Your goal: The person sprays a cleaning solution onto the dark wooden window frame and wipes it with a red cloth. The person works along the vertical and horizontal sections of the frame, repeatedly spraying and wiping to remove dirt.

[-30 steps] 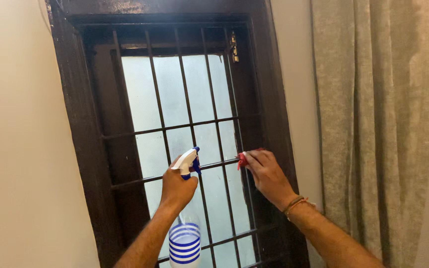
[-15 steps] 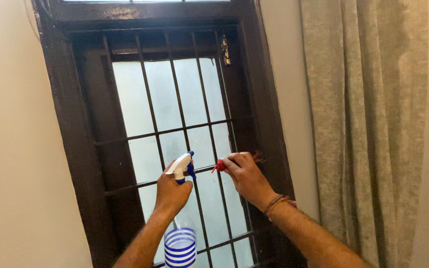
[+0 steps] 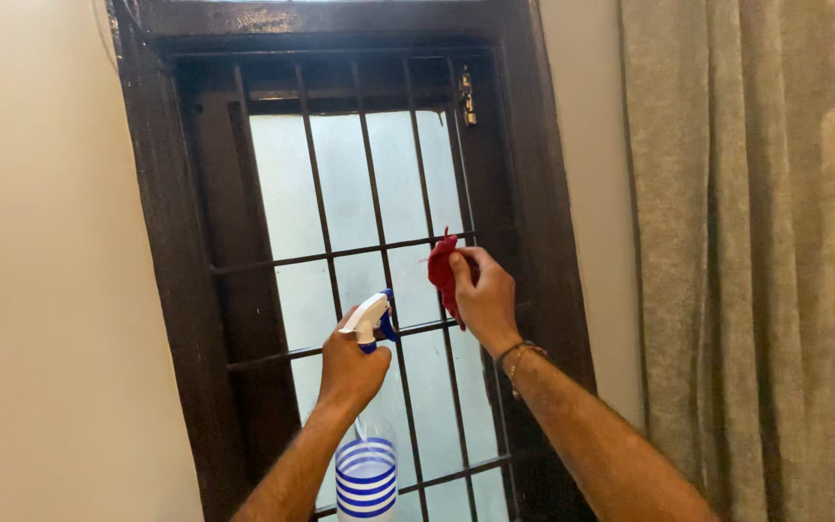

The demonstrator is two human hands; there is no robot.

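Here the right hand [image 3: 483, 290] pinches a red cloth [image 3: 444, 272] against the window grille [image 3: 379, 246]; it could snag. The left hand [image 3: 350, 365], closed around a spray bottle [image 3: 365, 425], might mist the curtain [image 3: 746, 242].

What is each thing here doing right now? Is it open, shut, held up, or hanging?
Spray bottle: upright, gripped by the left hand, partly filled with clear liquid.
Red cloth: bunched, pinched in the right hand, pressed at the window bars.
Window pane: shut, frosted, lit from outside.
Latch: too small to tell.
Curtain: hanging, drawn aside right of the window.
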